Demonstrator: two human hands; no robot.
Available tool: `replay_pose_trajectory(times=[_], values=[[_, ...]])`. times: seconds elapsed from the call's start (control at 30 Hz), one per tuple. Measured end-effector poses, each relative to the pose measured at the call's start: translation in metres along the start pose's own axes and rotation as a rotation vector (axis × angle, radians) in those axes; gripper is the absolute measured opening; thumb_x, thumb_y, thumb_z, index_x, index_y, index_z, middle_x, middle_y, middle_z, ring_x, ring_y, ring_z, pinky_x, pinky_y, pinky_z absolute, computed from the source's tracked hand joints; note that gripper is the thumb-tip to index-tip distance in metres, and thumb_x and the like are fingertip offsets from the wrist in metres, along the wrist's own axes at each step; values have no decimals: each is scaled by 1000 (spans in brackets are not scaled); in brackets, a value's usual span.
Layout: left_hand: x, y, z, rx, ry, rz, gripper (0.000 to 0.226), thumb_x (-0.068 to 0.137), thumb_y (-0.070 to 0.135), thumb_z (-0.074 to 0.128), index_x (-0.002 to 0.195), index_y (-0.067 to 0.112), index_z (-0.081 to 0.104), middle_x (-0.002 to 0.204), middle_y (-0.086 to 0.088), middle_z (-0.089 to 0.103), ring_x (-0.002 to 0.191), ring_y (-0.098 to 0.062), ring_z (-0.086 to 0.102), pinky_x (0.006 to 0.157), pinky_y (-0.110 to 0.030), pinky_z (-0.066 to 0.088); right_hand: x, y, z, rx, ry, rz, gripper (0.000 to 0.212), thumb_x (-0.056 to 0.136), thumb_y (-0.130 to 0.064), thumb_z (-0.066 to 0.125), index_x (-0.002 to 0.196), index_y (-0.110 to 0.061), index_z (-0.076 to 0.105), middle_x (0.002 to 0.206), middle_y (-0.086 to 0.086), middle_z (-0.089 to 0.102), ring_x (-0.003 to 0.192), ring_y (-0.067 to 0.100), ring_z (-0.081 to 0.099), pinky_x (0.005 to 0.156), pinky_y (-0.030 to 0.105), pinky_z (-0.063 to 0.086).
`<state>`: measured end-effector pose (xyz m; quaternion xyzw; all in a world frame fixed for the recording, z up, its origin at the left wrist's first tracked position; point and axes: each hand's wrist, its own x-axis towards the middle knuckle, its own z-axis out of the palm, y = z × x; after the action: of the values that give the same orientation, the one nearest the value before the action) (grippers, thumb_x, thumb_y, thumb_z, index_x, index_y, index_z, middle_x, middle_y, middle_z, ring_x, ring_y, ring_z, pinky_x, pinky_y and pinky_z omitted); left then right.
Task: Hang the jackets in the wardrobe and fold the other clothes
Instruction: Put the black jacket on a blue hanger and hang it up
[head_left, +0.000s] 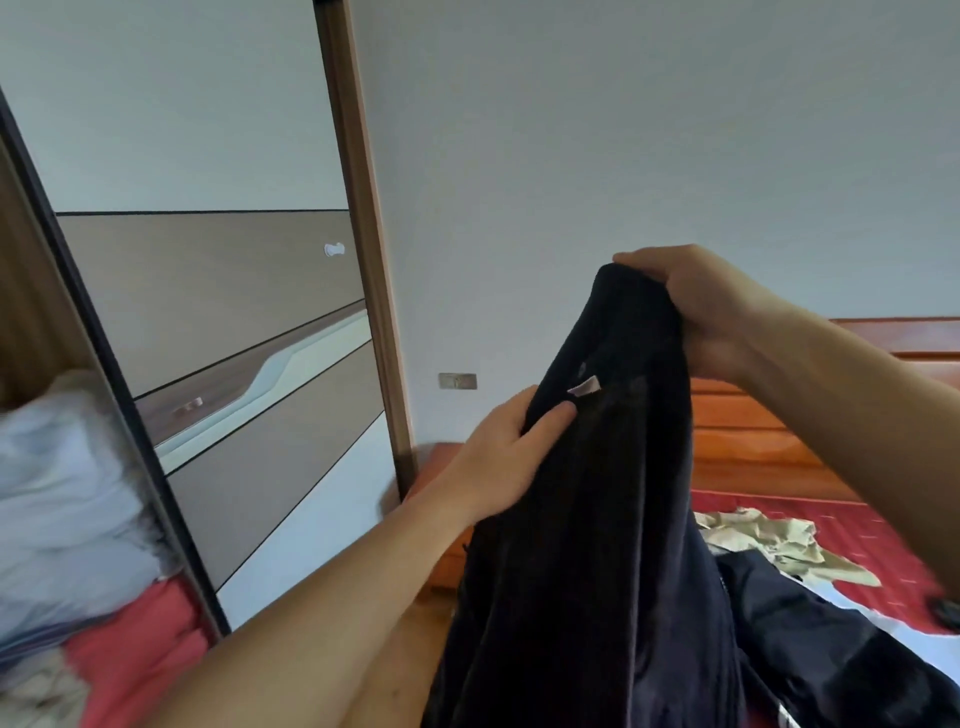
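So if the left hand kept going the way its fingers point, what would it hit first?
The left hand points up and right into the dark garment it grips, so that comes first; beyond it probably the right hand, though depth is unclear.

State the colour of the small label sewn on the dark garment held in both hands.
Pale pink: the label stands out on the dark navy garment in the head view.

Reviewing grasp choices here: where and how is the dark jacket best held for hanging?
Hold the dark jacket at its top edge, coming from above on each side of the small label. It hangs limp from there, so the body drops straight. The right hand already has a grip on the top; the left hand pinches lower.
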<state>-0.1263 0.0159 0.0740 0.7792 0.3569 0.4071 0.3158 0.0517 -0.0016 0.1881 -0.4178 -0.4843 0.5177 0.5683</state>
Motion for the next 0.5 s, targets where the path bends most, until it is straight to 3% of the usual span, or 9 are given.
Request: replay_pose_trajectory(times=[0.07, 0.17, 0.27, 0.37, 0.43, 0.5], values=[[-2, 6, -26, 86, 41, -3, 18, 89, 58, 50, 82, 53, 66, 79, 24, 68, 77, 6, 64, 68, -16, 45, 3, 2, -4, -61, -38, 24, 22, 94, -24, 55, 81, -8, 63, 62, 6, 68, 53, 19, 67, 46, 26, 54], [0, 23, -74, 207, 137, 11, 27, 92, 46, 59, 77, 27, 71, 64, 9, 65, 61, -4, 60, 61, -17, 46, 9, 14, -2, -235, -9, -13, 25, 95, -25, 54, 80, -10, 67, 69, 2, 73, 65, 17, 70, 53, 22, 53], [7, 52, -113, 378, 189, 23, 38, 89, 47, 63, 79, 11, 71, 65, 0, 64, 57, -13, 56, 59, -24, 42, 18, 47, 16, -698, 83, -313, 32, 98, -44, 46, 86, -17, 59, 79, -1, 63, 80, 19, 58, 68, 31, 43], [11, 79, -140, 548, 264, 56, 41, 89, 44, 65, 77, 5, 69, 65, 3, 54, 60, -8, 45, 58, -24, 36, 16, 83, 44, -902, 105, -640, 55, 84, -70, 44, 121, -30, 39, 108, -4, 50, 90, 14, 49, 77, 30, 34], [9, 91, -157, 632, 336, 82, 41, 89, 41, 65, 74, 3, 68, 60, -5, 51, 58, -8, 42, 56, -26, 33, 16, 96, 65, -954, 116, -849, 75, 76, -71, 51, 134, -28, 30, 123, 2, 44, 101, 18, 46, 84, 33, 38], [5, 97, -176, 692, 409, 76, 39, 89, 39, 65, 75, 4, 69, 61, -10, 56, 56, -9, 43, 53, -25, 33, 22, 104, 86, -1033, 245, -1021, 85, 74, -62, 61, 140, -19, 30, 133, 13, 42, 114, 30, 42, 94, 42, 34]])
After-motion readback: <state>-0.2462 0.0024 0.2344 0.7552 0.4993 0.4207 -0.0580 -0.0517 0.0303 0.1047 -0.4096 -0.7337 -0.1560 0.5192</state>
